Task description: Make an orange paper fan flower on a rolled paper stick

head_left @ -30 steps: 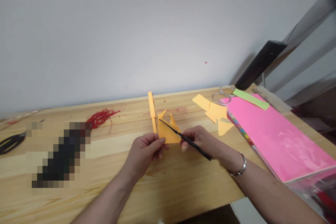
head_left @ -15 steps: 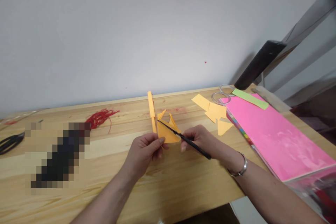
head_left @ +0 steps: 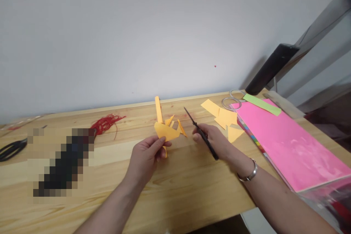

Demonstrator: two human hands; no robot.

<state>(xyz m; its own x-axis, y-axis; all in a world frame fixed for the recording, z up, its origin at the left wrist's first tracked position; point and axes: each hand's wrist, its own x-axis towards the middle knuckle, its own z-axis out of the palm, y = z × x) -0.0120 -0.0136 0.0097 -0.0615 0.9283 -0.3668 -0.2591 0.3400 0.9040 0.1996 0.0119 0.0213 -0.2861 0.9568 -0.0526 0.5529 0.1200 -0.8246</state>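
My left hand (head_left: 146,155) pinches a folded orange paper piece (head_left: 166,131) with cut flaps, held just above the wooden table (head_left: 175,186). My right hand (head_left: 215,140) grips a pair of black scissors (head_left: 200,131); the blades point up and away, clear of the paper. A rolled orange paper tube (head_left: 158,109) lies on the table behind the held piece.
Orange paper scraps (head_left: 226,119) lie to the right, by a pink paper stack (head_left: 285,142) with a green strip (head_left: 261,103) and silver scissors (head_left: 231,98). Red thread (head_left: 105,122) sits at left, with a black object (head_left: 11,148) at the far left edge.
The scissors have come off the orange paper and swung up to the right. My left hand has turned the paper and lifted it slightly.
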